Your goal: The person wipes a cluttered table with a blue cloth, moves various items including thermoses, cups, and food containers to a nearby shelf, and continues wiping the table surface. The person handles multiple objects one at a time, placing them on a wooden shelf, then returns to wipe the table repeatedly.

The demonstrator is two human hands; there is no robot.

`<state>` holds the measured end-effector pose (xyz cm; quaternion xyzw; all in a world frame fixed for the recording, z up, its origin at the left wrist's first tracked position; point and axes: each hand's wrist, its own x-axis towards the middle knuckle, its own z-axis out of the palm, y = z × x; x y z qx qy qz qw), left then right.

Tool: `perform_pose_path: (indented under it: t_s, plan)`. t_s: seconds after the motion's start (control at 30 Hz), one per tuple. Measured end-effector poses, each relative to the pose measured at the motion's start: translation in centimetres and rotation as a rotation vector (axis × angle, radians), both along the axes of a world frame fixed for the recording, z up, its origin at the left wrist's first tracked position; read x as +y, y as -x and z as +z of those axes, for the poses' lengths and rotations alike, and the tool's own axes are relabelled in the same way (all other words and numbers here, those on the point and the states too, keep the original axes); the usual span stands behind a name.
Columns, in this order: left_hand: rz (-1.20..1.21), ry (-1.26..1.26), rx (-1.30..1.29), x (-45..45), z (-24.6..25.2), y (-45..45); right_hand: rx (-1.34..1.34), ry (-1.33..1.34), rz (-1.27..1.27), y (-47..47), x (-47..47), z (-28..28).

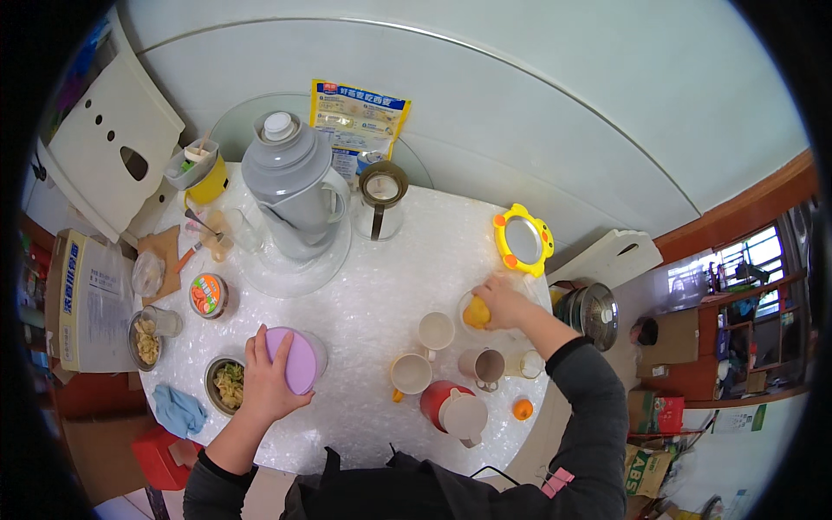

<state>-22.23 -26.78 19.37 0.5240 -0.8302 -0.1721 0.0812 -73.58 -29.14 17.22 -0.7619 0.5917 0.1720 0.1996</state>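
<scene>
My left hand point(270, 383) is wrapped around a canister with a purple lid point(300, 364), near the front left of the table. At the right, my right hand point(502, 304) has its fingers on a yellow, fruit-like item point(477, 313) above a small clear dish. Close below that hand are a pale cup point(436, 330), a white mug point(411, 374) and a beige mug point(489, 365). A steel bowl of food point(225, 386) sits just left of my left hand. The yellow duck-shaped mirror point(524, 240) stands beyond my right hand.
A large grey thermos point(289, 188) and a glass pitcher point(379, 208) stand at the back. Nearer are a red jug with a pale lid point(448, 408) and an orange fruit point(522, 409). A round food tin point(208, 296) and a blue cloth point(179, 409) lie leftward. Chairs flank the table.
</scene>
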Motion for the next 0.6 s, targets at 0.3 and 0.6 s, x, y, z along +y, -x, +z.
perform_pose_path:
  t_s: [0.3, 0.6]
  plan:
    - [-0.044, 0.024, -0.006, -0.4, 0.1, 0.3, 0.170, -0.027, 0.131, -1.4, 3.1, -2.3]
    - [-0.120, 0.104, 0.132, -4.3, 2.6, 5.3, -0.105, 0.040, -0.037, -0.8, 2.6, -1.1]
